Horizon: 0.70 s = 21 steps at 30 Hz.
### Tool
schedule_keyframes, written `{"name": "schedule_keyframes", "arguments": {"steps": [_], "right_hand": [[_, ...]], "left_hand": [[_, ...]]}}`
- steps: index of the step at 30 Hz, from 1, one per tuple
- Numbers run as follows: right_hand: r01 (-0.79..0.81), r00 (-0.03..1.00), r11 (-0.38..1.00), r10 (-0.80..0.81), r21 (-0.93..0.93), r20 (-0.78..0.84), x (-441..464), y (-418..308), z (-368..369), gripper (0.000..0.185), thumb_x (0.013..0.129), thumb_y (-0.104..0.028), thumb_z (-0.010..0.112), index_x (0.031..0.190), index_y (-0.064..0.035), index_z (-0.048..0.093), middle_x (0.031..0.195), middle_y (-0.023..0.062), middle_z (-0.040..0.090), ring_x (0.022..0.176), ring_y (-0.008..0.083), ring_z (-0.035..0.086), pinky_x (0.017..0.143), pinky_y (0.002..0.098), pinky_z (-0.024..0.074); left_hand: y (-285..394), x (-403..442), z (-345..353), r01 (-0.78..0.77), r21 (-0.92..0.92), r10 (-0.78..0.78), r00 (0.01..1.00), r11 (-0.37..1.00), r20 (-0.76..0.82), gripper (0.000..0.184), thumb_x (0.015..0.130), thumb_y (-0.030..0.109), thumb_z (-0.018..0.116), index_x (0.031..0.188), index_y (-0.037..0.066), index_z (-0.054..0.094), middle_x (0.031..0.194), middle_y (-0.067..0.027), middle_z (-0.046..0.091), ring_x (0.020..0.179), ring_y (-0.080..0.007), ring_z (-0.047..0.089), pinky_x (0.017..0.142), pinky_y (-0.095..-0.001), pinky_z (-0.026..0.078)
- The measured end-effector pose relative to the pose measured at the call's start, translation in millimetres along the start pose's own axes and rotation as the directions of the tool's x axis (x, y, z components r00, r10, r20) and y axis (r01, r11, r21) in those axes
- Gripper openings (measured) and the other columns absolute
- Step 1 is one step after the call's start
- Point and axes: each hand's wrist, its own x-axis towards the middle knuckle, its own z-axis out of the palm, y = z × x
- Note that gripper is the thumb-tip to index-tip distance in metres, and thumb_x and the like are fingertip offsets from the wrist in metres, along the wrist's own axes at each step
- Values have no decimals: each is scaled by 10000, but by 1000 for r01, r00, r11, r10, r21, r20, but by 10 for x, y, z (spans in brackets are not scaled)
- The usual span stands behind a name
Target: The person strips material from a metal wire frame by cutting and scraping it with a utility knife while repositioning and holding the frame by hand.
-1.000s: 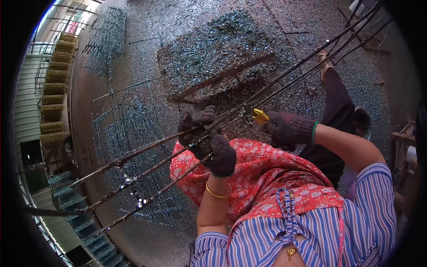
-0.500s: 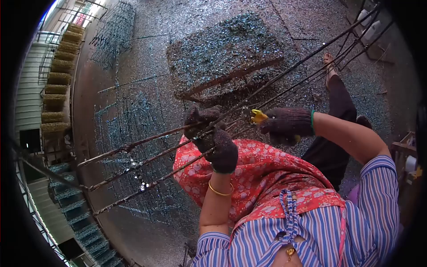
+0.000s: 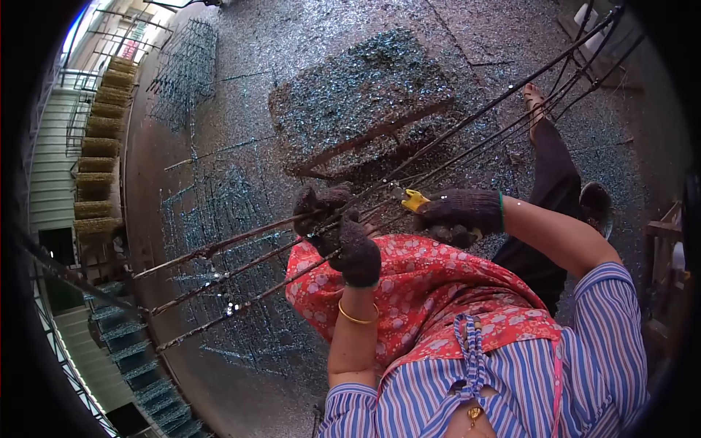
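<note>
My left hand [image 3: 339,237], in a dark knitted glove, is wrapped around long thin dark rods [image 3: 241,237] that run slantwise across the view. Close by on the right is my right hand [image 3: 460,215], gloved too, with its fingers closed on a yellow-handled tool [image 3: 415,199]. The tool looks like pliers or cutters; most of it is hidden in the glove. Its tip points at the rods just right of my left hand. Small shiny bits cling to the rods' left ends.
A low block or table [image 3: 365,102] covered in glittering flakes stands ahead. Flakes cover the floor [image 3: 504,51]. Bluish wire racks [image 3: 186,69] lie at left, with rows of brown bundles [image 3: 98,168] and bluish bundles [image 3: 135,350] beyond. A wooden stand [image 3: 661,241] is at right.
My right hand and the yellow-handled tool have shifted slightly left, nearer my left hand. The left hand keeps its hold on the rods, and the whole view has tilted a little.
</note>
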Motion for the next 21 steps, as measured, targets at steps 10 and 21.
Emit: {"name": "schedule_keyframes", "arguments": {"steps": [10, 21], "right_hand": [[-149, 780, 200, -578, -968, -240, -75, 168, -139, 325, 906, -376, 539, 1064, -92, 525, 725, 169, 640, 643, 342, 641, 541, 469, 477], [-277, 853, -116, -487, -954, -188, 146, -23, -66, 213, 897, -257, 513, 1019, -92, 572, 757, 147, 657, 691, 320, 667, 587, 482, 517]], "left_hand": [[-495, 56, -1474, -365, 845, -34, 912, 392, 410, 362, 980, 173, 408, 1252, -59, 463, 1238, -154, 532, 1153, -215, 500, 1012, -351, 388], [-1279, -554, -2275, -456, -193, -494, 779, -869, 386, 310, 961, 197, 433, 1221, 36, 489, 1148, -90, 546, 898, -128, 547, 798, -271, 479]]}}
